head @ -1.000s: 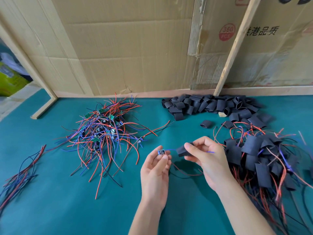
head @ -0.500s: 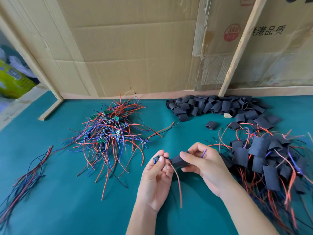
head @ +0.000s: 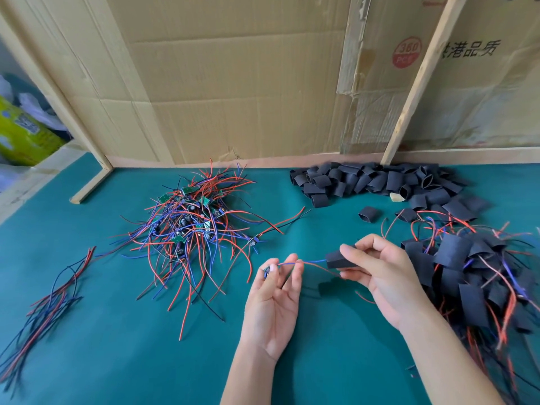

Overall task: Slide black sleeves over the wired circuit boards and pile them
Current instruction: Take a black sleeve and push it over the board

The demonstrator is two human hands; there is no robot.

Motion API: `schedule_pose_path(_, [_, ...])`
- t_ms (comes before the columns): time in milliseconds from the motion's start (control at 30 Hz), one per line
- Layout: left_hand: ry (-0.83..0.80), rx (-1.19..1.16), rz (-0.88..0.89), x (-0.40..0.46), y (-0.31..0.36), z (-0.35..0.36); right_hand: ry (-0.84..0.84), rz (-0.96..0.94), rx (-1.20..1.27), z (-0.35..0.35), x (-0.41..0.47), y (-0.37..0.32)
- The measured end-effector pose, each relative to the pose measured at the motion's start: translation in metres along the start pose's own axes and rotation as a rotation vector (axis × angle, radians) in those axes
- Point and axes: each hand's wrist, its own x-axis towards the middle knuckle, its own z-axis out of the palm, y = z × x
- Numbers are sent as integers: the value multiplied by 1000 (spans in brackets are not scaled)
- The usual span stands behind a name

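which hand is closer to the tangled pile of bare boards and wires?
Left. The left hand is just right of the tangled pile, near its stray wire ends. The right hand is farther right, beside the sleeved pile.

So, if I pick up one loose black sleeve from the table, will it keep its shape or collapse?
Probably soft: the lone black sleeve lies as a squashed oval, and many in the sleeve pile are flat. It likely weighs very little, being thin-walled. It seems unlikely to roll, since it rests flattened on the green mat.
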Motion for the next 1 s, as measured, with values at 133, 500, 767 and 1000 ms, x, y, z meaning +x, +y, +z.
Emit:
schedule_pose_path(133, [10,-58,-8,0,0,0,57,-9,23,-5,4,-2])
schedule_pose_path(500, [13,-174,-35,1,3,1,-20,51,56,-17,7,-4])
schedule_pose_path(767, [26,-219,-55,-1,4,4,-129,94,30,-29,8,-8])
schedule_pose_path(1000, [44,-256,-63,-2,6,5,-139,77,2,-31,7,-6])
